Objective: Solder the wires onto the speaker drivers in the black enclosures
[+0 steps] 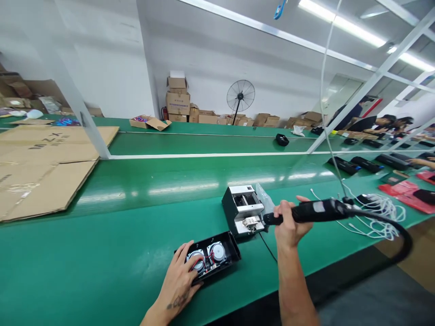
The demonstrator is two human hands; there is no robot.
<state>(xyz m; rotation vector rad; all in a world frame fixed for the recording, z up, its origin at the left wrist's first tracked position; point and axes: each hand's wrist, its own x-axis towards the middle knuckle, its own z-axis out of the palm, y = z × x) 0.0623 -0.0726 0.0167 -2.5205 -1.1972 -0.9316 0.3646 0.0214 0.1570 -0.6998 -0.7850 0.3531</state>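
- The left hand (180,276) lies flat with its fingers spread on the near end of an open black speaker housing (212,259); it presses on the housing and grips nothing.
- Two round silver speaker drivers (207,256) with red wires sit inside the housing, which lies on the green conveyor belt (136,217) near its front edge.
- The right hand (289,222) is closed around a black electric screwdriver (306,212), held almost level with the tip pointing left.
- The tip of the screwdriver is at the front of a small silver and black screw feeder box (243,209), just behind the housing.
- A thick black hose (390,226) and a thin white cord (326,113) leave the back of the screwdriver; the cord goes up out of view.
- To the left of the housing the belt has wide free room up to the flattened cardboard sheets (50,167).
- To the right, white cables (377,213) and red trays (411,192) lie on the belt.
- Behind the feeder a white rail (204,155) runs across, and a slanted white frame post (81,113) stands at the left.
- The cardboard has faint printed letters, but I cannot read them surely.
- Other people (380,122) work at the far right end.
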